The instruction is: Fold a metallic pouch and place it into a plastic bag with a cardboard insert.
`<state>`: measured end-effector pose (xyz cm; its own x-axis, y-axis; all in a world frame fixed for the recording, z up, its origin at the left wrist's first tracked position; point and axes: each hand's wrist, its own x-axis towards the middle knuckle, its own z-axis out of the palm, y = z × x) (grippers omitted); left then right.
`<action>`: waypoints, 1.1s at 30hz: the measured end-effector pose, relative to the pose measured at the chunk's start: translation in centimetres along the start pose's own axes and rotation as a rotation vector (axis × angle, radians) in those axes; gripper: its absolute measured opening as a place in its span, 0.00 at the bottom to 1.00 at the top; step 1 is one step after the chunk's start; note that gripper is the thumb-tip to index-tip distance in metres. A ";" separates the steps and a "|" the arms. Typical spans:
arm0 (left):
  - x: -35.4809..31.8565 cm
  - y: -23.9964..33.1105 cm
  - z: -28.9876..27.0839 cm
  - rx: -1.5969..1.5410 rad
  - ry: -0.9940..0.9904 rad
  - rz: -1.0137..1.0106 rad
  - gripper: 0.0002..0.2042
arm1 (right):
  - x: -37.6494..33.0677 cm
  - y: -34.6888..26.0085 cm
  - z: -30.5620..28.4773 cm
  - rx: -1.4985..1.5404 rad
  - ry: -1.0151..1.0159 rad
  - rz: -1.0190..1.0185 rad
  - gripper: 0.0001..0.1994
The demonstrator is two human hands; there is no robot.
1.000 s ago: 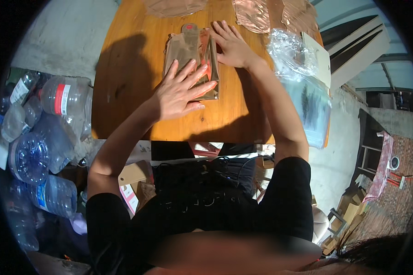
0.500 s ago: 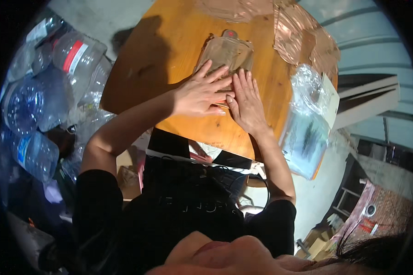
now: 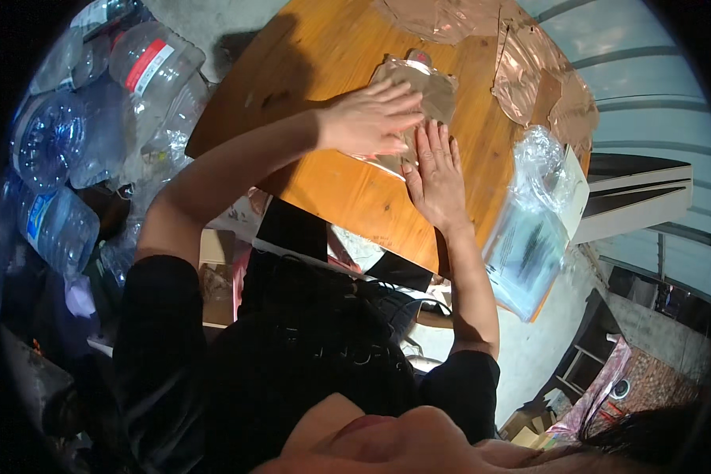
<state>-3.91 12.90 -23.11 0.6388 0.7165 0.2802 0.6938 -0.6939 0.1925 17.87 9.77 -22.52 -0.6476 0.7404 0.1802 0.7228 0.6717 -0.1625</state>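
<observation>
The person's black shirt point(image 3: 324, 371) comes nearest; I can't sort out what lies in the shadow beyond it, under the table point(image 3: 324, 197). The right hand point(image 3: 437, 174) lies flat, palm down, fingers straight and close together, gripping nothing, its fingertips at the near right side of the packet point(image 3: 438, 96). The left hand point(image 3: 375, 118) is open too, fingers slightly spread, and blurred; whether it presses or only hovers I can't tell. It hides much of the shiny brown packet, which lies flat on the table: I see just its far right part, a strip of near edge and a rounded tab point(image 3: 419, 57) at the far end.

To the right, crumpled clear wrap point(image 3: 537, 162) sits by a stack of clear sleeves point(image 3: 521, 257), their contents lost in glare. Past the packet, coppery sheets point(image 3: 517, 71) run out of sight at the top. Left of the table, plastic bottles point(image 3: 146, 63) crowd together, the outermost fading into the dark rim. Off to the far right, a pink cloth point(image 3: 599, 385) is partly covered by hair.
</observation>
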 end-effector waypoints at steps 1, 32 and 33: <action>-0.3 -0.8 0.3 0.068 -0.049 -0.030 0.28 | 0.1 0.0 -0.1 0.000 -0.001 0.000 0.30; -1.4 0.7 0.0 0.089 -0.025 0.001 0.26 | -2.9 -3.5 -4.1 1.150 -0.020 0.865 0.13; -1.5 0.7 -0.1 0.104 -0.044 -0.012 0.26 | -2.4 -3.7 -4.3 1.278 -0.062 0.896 0.12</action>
<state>-4.43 11.39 -23.28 0.6428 0.7285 0.2369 0.7305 -0.6760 0.0967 17.80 5.41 -18.24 -0.1655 0.8742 -0.4564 0.2079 -0.4215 -0.8827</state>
